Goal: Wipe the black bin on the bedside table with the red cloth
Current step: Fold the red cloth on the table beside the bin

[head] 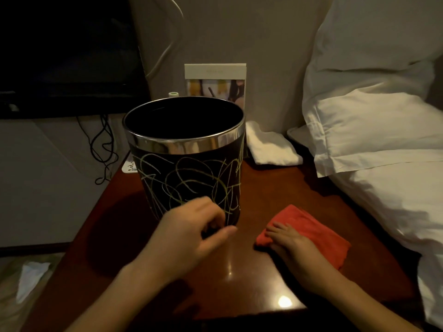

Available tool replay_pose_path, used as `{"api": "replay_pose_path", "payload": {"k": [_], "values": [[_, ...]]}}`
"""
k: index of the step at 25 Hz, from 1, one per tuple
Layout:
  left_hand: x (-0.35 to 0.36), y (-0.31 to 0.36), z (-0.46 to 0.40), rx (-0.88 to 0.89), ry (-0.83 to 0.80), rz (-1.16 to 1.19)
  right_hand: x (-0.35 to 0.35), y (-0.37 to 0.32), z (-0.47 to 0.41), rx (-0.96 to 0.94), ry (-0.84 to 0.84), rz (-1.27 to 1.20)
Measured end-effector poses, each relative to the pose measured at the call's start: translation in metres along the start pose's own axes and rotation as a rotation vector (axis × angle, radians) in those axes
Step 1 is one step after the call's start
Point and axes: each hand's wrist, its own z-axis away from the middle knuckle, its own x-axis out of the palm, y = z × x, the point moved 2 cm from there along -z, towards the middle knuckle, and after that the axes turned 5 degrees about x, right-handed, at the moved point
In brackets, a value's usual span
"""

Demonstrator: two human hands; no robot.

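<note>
Nearest, the person's right hand (291, 243) lies flat with straight fingers on the folded red cloth (309, 232), which rests on the bedside table (275, 188). The left hand (191, 231), fingers loosely curled and holding nothing, hovers just before the black bin (189, 168). The bin stands upright mid-table. Behind it lean a card (215, 80) and a white towel (268, 144).

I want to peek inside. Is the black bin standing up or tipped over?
Standing up. The black bin sits base-down on the bedside table, its silver rim facing upward.
</note>
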Motion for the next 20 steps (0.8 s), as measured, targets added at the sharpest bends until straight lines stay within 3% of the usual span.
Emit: {"api": "replay_pose_path", "payload": {"k": [4, 11, 20], "values": [[0.061, 0.012, 0.001, 0.029, -0.119, 0.061, -0.005, -0.021, 0.009, -0.053, -0.133, -0.034], [0.127, -0.005, -0.006, 0.131, -0.396, 0.101, -0.030, -0.003, 0.048, 0.095, 0.011, 0.143], [0.129, -0.018, 0.002, 0.149, -0.351, 0.030, -0.019, 0.004, 0.059, -0.027, 0.123, -0.028]]}}
